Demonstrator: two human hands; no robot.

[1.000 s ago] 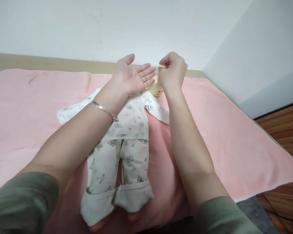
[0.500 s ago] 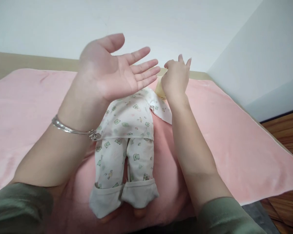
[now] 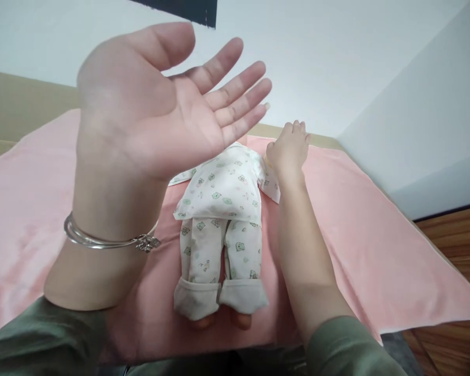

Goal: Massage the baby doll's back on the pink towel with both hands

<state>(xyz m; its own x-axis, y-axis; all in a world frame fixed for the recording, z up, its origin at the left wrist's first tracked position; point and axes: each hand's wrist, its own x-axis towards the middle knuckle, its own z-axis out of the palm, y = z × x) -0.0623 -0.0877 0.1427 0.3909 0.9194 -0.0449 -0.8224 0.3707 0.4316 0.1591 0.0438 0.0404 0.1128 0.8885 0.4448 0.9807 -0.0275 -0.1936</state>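
Note:
A doll in a white top (image 3: pixel 223 188) and white trousers (image 3: pixel 241 250), both printed with small green animals, lies on a pink blanket (image 3: pixel 376 235). Its trouser cuffs are turned up and its feet (image 3: pixel 241 319) show below; my left hand hides most of its head. Raised above the doll, my left hand (image 3: pixel 172 104) is open and holds nothing, palm showing and fingers spread. My right hand (image 3: pixel 289 149) is farther off, beside the doll's sleeve (image 3: pixel 270 183), with its fingers curled. A sliver of something yellow (image 3: pixel 268 162) shows at its edge, mostly hidden.
Silver bangles (image 3: pixel 105 240) circle my left wrist. Behind the blanket a beige surface (image 3: pixel 27 99) meets a pale wall (image 3: pixel 317 62), which carries a dark panel (image 3: pixel 188 9). Wood-grain boards (image 3: pixel 454 245) lie beyond the blanket's right edge.
My left hand has come closer and higher in view, still open. My right hand has lowered, its fingers no longer sticking up. Less of the yellow thing shows. The view has shifted.

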